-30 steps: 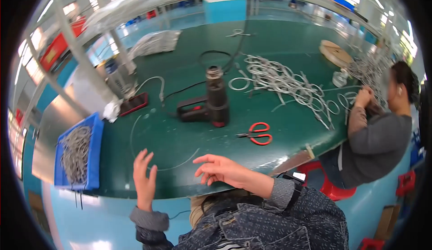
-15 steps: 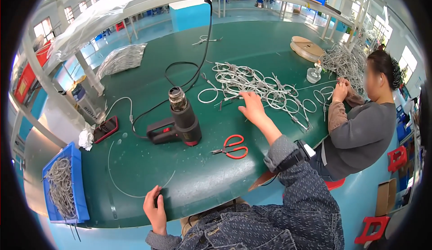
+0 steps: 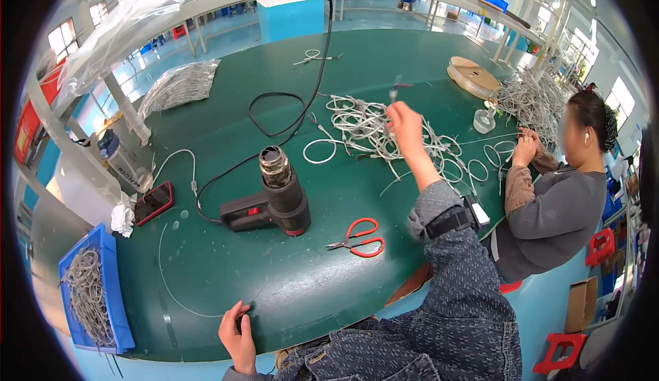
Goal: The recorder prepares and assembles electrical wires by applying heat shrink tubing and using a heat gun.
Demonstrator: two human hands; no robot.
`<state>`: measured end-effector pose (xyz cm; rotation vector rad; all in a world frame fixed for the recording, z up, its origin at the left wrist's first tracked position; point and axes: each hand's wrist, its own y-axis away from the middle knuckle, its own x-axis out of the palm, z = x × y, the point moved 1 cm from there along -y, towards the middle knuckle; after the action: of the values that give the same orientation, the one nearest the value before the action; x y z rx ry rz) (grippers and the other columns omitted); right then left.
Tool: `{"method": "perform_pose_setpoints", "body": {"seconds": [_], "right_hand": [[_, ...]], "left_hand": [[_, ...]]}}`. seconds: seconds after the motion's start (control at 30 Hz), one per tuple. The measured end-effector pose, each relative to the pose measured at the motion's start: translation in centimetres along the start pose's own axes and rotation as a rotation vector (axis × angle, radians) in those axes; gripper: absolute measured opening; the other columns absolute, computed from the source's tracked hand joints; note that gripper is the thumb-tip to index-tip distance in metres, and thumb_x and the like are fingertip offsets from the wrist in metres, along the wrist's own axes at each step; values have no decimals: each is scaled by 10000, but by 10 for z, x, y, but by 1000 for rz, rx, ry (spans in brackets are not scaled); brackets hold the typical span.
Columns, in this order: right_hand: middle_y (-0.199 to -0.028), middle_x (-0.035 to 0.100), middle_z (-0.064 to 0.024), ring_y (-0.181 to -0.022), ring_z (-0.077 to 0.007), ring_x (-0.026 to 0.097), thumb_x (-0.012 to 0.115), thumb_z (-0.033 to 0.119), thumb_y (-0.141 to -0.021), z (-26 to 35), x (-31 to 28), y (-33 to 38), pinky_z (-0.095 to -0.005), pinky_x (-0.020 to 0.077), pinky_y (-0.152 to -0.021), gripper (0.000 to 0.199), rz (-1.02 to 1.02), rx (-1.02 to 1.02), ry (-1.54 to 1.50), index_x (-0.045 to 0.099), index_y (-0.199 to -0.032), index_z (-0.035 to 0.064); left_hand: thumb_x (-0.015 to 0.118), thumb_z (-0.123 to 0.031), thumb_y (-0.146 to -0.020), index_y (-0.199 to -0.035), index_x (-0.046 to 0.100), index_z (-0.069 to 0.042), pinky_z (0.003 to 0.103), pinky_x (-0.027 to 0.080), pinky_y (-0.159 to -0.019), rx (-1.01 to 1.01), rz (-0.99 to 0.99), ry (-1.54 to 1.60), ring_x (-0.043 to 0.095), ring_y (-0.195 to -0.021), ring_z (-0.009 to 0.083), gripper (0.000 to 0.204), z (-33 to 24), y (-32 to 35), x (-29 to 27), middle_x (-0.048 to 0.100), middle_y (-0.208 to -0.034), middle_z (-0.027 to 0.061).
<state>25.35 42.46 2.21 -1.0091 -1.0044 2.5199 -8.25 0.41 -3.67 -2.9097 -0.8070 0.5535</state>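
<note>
My right hand (image 3: 406,131) is raised over a heap of looped grey cables (image 3: 362,121). Its fingers are closed round a cable (image 3: 393,95), whose connector end with thin dark wires sticks up past the fingertips; the rest is partly hidden by the hand. At the near table edge rests my left hand (image 3: 238,336), fingers loosely bent and apart. Its fingertips meet a thin, clear curved tube or line (image 3: 165,279) lying on the green table. Between the hands lie red-handled scissors (image 3: 362,237) and a black heat gun (image 3: 278,199) standing nozzle up.
A co-worker (image 3: 559,195) handles cable at the right, near a spool (image 3: 473,77) and a small clear bottle (image 3: 484,120). On the left are a blue bin of cables (image 3: 103,292), a phone (image 3: 154,203), crumpled tissue (image 3: 123,217) and a water bottle (image 3: 125,159). The heat gun's cord (image 3: 226,169) crosses the table.
My right hand has closed on a cable and lifted its end up from the heap. My left hand stays at the thin tube. The view has shifted slightly.
</note>
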Motion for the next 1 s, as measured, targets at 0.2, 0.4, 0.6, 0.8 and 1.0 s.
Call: {"method": "perform_pose_setpoints", "body": {"seconds": [0.2, 0.4, 0.6, 0.8, 1.0], "right_hand": [[-707, 611, -49, -544, -80, 539, 482, 190, -947, 30, -42, -13, -205, 392, -463, 207, -232, 241, -542, 576, -911, 9], [-655, 565, -30, -501, -51, 451, 468, 228, -954, 115, -102, 24, -181, 334, -447, 234, -158, 208, -629, 564, -908, 20], [-816, 656, -191, -753, -275, 647, 446, 88, -933, 220, -117, 138, -335, 525, -659, 139, 565, -7, -1132, 550, -877, 15], [-940, 658, -235, -861, -343, 652, 478, 2, -879, 247, -83, 187, -407, 522, -774, 101, 718, -43, -1186, 579, -872, -13], [-953, 663, -207, -868, -307, 656, 514, -32, -839, 258, -81, 187, -379, 523, -770, 116, 808, -89, -1109, 610, -904, -23]], "left_hand": [[500, 56, -834, -1092, 585, 46, 285, 452, -822, -3, 23, -11, 598, -912, 194, 271, -2, -1, 1, 609, -971, 123], [500, 27, -854, -1096, 583, 49, 286, 454, -844, -6, 38, -2, 598, -940, 194, 257, -2, 3, -4, 611, -994, 126], [508, 9, -837, -1140, 584, 28, 284, 481, -753, 181, 584, 131, 607, -815, 189, 313, -73, -18, 4, 637, -1045, 140], [417, -22, -921, -1189, 548, 31, 237, 485, -626, -92, 352, 427, 579, -710, 127, 303, -120, -35, 19, 648, -1007, 117], [397, -126, -972, -1079, 580, 53, 212, 454, -521, -83, 232, 540, 560, -644, 105, 277, -117, -36, 3, 643, -901, 123]]}}
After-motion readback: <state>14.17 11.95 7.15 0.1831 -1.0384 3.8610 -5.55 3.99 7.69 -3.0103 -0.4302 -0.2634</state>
